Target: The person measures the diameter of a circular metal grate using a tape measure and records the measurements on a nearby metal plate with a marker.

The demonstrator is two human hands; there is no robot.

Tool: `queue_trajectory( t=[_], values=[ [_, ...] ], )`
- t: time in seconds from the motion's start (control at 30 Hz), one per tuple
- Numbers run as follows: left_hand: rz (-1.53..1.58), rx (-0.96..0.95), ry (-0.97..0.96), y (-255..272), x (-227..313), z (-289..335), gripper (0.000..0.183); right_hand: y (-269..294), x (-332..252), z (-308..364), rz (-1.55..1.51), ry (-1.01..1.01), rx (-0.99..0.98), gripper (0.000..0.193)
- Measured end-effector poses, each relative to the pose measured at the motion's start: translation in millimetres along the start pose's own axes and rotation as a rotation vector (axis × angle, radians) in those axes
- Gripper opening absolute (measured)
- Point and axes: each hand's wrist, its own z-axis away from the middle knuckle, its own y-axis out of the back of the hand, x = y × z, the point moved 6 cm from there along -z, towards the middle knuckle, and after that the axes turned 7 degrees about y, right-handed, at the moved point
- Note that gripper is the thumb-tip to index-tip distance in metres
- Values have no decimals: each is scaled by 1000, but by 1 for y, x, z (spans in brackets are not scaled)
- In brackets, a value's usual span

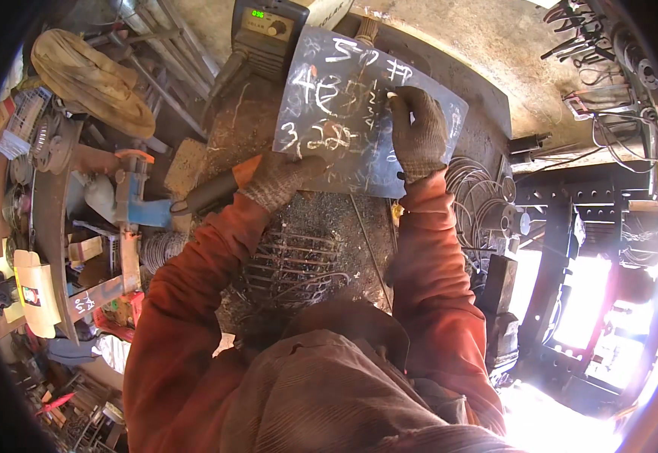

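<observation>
A dark metal sheet (359, 162) with white chalk writing lies tilted in front of me, over the far side of the workbench. My left hand (280, 177), in a brown knit glove, is closed on the sheet's near left edge, its thumb lying over the surface. Higher up, on the sheet's right part, my gloved right hand (423, 132) pinches a small stick of chalk (391, 95). Only the chalk's pale tip shows, close to a column of chalk marks. Beside my left hand rests a dark cylindrical thing (212, 194) with an orange part.
Behind the sheet stands a welding machine (270, 26) with a green display. A blue vise (144, 208) is at the left, near a shelf with a cardboard box (36, 294). Coiled wire (472, 189) lies on the right. Metal rods (291, 257) lie nearer me.
</observation>
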Motion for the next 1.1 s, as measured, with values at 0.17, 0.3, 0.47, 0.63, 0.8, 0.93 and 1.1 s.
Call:
queue_trajectory(
  t=[0.17,0.3,0.47,0.63,0.8,0.93,1.1],
  values=[
    [-8,23,-123,-6,16,11,40,-13,1,14,-35,-101,-80,16],
    [-10,22,-25,-1,2,5,44,-17,0,14,-13,-63,-78,18],
    [9,-13,-77,-2,5,6,43,-27,-5,9,160,-48,-180,21],
    [-68,35,-103,-5,12,6,43,-22,17,23,1,-347,-94,26],
    [-41,76,-13,3,2,4,41,-11,9,40,-149,-379,-73,25],
    [30,5,-154,-1,6,3,39,-15,-2,35,-52,-229,-69,19],
    [-12,20,-90,-2,4,5,39,-24,-6,27,177,-25,-201,19]
  ],
)
